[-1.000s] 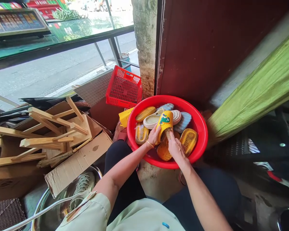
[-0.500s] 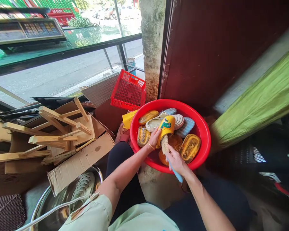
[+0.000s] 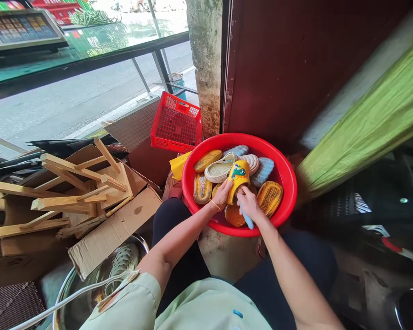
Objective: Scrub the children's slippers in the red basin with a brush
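Observation:
A yellow slipper [image 3: 240,173] with a green dinosaur picture is held over a red basin [image 3: 290,195]. My left hand [image 3: 222,193] is closed on its left side. In my right hand [image 3: 249,203] is a brush with a light blue handle [image 3: 247,219]; its bristle end is inside the slipper's opening and mostly hidden. Around them in the basin lie a cream clog [image 3: 220,169], a blue-grey slipper [image 3: 263,171], a yellow slipper sole [image 3: 270,198] and several other slippers.
Behind the basin stands a red plastic crate [image 3: 177,124]. At the left are an upturned wooden stool [image 3: 86,197], a cardboard flap [image 3: 117,229] and a metal basin [image 3: 59,302] holding a pale shoe. A green cloth [image 3: 368,114] hangs at the right.
My right hand has pushed the brush deeper into the yellow slipper, so its bristles no longer show. The view has shifted slightly, moving the basin left and up in the picture.

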Available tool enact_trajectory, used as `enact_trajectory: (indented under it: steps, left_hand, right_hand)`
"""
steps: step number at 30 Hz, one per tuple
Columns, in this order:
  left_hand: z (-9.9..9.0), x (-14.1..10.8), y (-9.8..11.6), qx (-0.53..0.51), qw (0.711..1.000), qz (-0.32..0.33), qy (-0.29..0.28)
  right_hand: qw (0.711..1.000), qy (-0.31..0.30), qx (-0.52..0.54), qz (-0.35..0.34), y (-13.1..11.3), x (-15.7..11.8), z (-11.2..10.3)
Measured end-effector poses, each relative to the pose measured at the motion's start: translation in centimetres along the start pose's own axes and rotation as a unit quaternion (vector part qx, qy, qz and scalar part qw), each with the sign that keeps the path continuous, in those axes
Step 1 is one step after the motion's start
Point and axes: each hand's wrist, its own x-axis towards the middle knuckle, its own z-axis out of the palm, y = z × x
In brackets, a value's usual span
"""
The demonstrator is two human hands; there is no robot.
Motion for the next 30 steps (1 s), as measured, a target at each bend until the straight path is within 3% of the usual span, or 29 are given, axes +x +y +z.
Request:
enact_trajectory:
  steps: [4, 9, 14, 17, 22, 30]
  left_hand:
    - [-0.7, 0.9, 0.6, 0.025, 0.998, 0.040, 0.047]
    - [-1.4, 2.1, 0.9, 0.095, 0.986, 0.123, 0.056]
    - [-2.2, 2.5, 1.5, 0.231, 0.955, 0.181, 0.033]
    - [-2.9, 2.5, 1.8, 0.334, 0.923, 0.192, 0.002]
    - [-3.1, 2.0, 1.1, 0.448, 0.875, 0.177, -0.037]
    - [-2.6, 2.1, -1.2, 0.592, 0.805, 0.032, -0.027]
  right_hand:
    - [0.993, -0.110, 0.030, 0.019, 0.5, -2.6, -0.8]
    - [0.981, -0.179, -0.069, 0.015, 1.5, -6.2, -1.7]
    - [0.967, -0.124, -0.223, -0.028, 2.3, -7.2, -4.3]
    - [0.955, -0.085, -0.283, 0.011, 3.0, -6.8, -7.1]
    - [0.943, -0.033, -0.309, 0.116, 3.5, -5.4, -10.1]
    - [0.924, -0.075, -0.364, 0.089, 3.6, -2.6, -7.2]
